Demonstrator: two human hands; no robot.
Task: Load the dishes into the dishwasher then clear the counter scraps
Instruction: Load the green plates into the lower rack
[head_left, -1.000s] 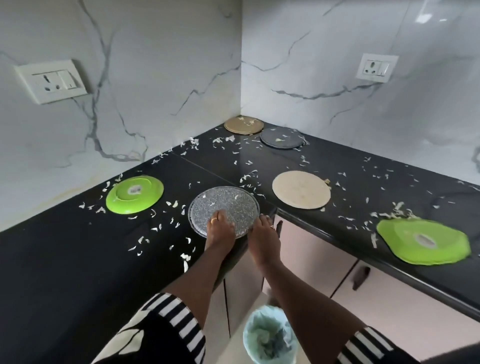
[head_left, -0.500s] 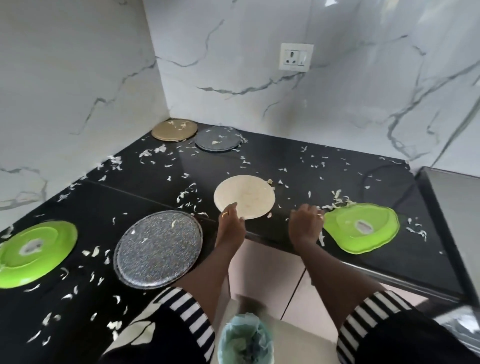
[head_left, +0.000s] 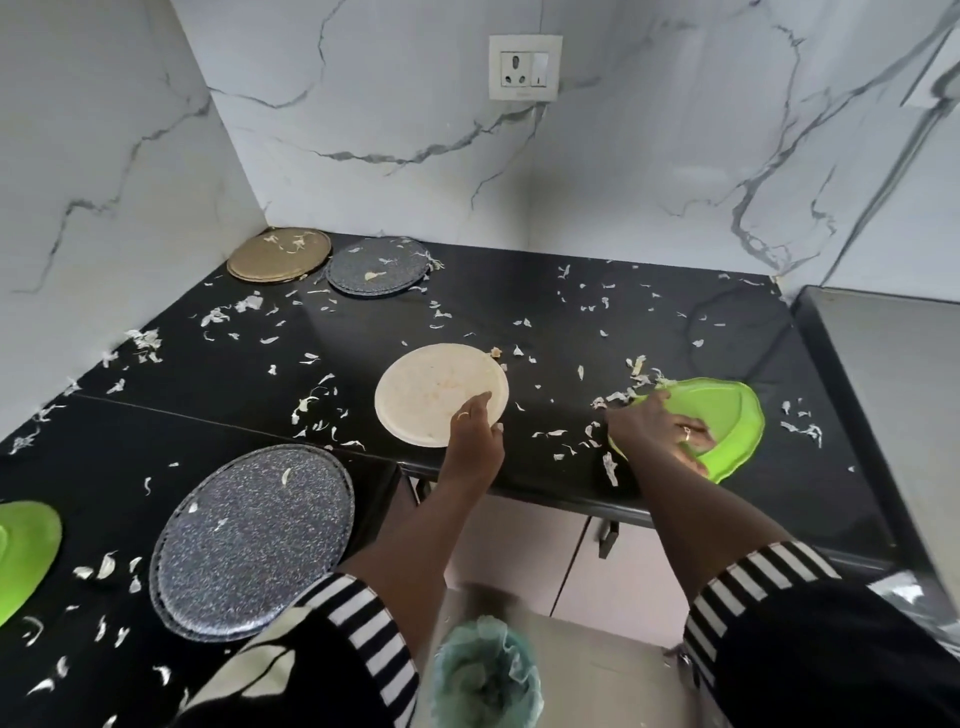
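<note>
On the black counter lies a cream round plate. My left hand holds its near right rim, fingers on top and thumb at the edge. My right hand grips the left side of a lime green plate, which looks slightly tipped. A speckled grey plate sits at the near left. A gold plate and a dark grey plate lie in the far corner. Another green plate shows at the left edge. White vegetable scraps are scattered all over.
A bin with a pale green liner stands on the floor between my arms. Cabinet doors with a dark handle are under the counter. A steel-topped surface adjoins on the right. Marble walls close the corner.
My view has swung right. My left hand left the speckled grey plate and went to the cream plate's rim. My right hand travelled right and took hold of the green plate.
</note>
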